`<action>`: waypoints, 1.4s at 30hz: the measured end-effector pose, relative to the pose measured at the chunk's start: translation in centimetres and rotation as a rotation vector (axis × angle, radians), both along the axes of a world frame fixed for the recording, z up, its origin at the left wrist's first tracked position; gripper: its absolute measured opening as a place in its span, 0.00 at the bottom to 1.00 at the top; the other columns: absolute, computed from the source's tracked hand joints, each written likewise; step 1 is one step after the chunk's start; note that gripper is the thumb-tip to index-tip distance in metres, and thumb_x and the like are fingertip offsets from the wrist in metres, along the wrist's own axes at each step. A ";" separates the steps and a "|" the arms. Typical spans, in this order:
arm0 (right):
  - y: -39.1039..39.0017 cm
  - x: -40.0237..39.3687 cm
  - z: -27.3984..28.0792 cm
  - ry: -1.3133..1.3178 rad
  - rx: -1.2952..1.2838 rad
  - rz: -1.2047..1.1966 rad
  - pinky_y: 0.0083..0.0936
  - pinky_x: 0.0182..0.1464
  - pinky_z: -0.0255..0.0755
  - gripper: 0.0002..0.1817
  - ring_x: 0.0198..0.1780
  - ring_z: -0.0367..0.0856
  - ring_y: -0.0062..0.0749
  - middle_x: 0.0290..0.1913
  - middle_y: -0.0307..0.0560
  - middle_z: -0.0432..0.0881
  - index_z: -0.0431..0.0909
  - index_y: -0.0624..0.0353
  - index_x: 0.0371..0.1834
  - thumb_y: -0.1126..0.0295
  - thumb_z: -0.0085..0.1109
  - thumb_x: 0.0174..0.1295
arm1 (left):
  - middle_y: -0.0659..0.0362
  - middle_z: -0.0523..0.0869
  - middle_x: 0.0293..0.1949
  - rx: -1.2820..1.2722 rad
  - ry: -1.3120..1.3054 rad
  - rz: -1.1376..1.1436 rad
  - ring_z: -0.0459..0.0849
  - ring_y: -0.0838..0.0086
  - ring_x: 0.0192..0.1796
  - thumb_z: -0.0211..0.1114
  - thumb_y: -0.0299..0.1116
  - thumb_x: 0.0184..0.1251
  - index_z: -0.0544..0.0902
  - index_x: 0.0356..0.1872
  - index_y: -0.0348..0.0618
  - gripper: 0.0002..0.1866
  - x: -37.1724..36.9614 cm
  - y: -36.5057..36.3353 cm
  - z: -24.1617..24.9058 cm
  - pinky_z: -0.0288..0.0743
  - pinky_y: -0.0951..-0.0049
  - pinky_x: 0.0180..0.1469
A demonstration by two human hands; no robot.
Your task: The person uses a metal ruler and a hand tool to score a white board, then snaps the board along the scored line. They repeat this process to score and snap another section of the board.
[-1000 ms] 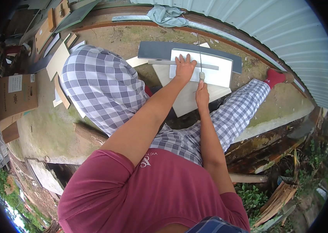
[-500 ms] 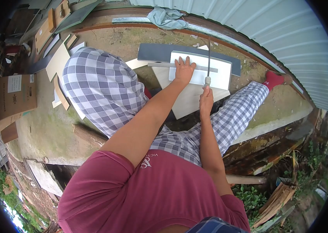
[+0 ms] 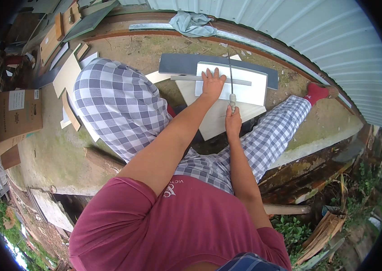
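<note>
My left hand (image 3: 213, 85) lies flat with its fingers spread, pressing on a narrow grey strip (image 3: 240, 82) and the white board (image 3: 255, 92) beneath it. My right hand (image 3: 233, 123) is closed around the pale handle of a long, thin, dark metal tool (image 3: 231, 77); its exact kind is too small to tell. The tool points away from me and crosses the grey strip just right of my left fingers. Under the white board are a dark grey board (image 3: 177, 63) and a larger cream board (image 3: 213, 119), resting between my legs.
A cardboard box (image 3: 21, 113) and several board offcuts (image 3: 68, 74) stand on the left. A pale blue cloth (image 3: 193, 23) lies by the corrugated metal wall (image 3: 299, 31). My outstretched leg (image 3: 283, 128) borders the boards on the right, above old timber (image 3: 308, 176).
My right hand has moved left and slightly toward me with the tool, which now lies closer to my left hand. My left hand stays on the strip.
</note>
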State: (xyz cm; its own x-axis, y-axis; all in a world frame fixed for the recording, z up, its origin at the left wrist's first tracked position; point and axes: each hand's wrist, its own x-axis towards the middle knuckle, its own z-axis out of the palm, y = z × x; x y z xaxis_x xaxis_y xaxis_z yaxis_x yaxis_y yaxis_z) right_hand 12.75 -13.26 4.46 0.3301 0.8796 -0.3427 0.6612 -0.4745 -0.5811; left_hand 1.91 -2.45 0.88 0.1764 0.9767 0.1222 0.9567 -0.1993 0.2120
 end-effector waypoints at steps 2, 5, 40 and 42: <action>-0.5 -0.3 -0.3 -0.057 -0.048 0.023 0.52 0.42 0.68 0.20 0.39 0.77 0.65 0.33 0.67 0.79 0.67 0.58 0.45 0.51 0.41 0.66 | 0.47 0.69 0.60 -0.005 0.002 -0.003 0.66 0.40 0.59 0.55 0.30 0.58 0.77 0.41 0.47 0.10 0.0 0.1 0.0 0.55 0.36 0.57; -0.2 -0.7 -0.6 -0.087 -0.089 0.036 0.53 0.41 0.69 0.19 0.38 0.77 0.66 0.32 0.68 0.79 0.65 0.59 0.45 0.53 0.41 0.66 | 0.47 0.69 0.60 -0.001 -0.017 0.002 0.66 0.40 0.59 0.55 0.29 0.58 0.77 0.41 0.47 0.10 0.0 0.1 0.0 0.55 0.36 0.57; 4.6 -1.0 -0.2 -0.119 -0.044 0.140 0.52 0.43 0.68 0.23 0.40 0.76 0.66 0.36 0.69 0.78 0.66 0.63 0.49 0.52 0.39 0.66 | 0.48 0.71 0.58 0.061 -0.074 0.015 0.66 0.46 0.61 0.56 0.31 0.57 0.77 0.39 0.47 0.09 -1.1 0.9 -0.2 0.54 0.40 0.61; 4.5 -1.3 -0.3 -0.122 -0.037 0.137 0.52 0.43 0.69 0.21 0.40 0.77 0.65 0.34 0.69 0.79 0.66 0.61 0.48 0.52 0.40 0.66 | 0.48 0.71 0.58 0.052 -0.098 0.010 0.66 0.45 0.61 0.55 0.30 0.57 0.77 0.38 0.46 0.08 -1.2 0.9 -0.1 0.52 0.38 0.62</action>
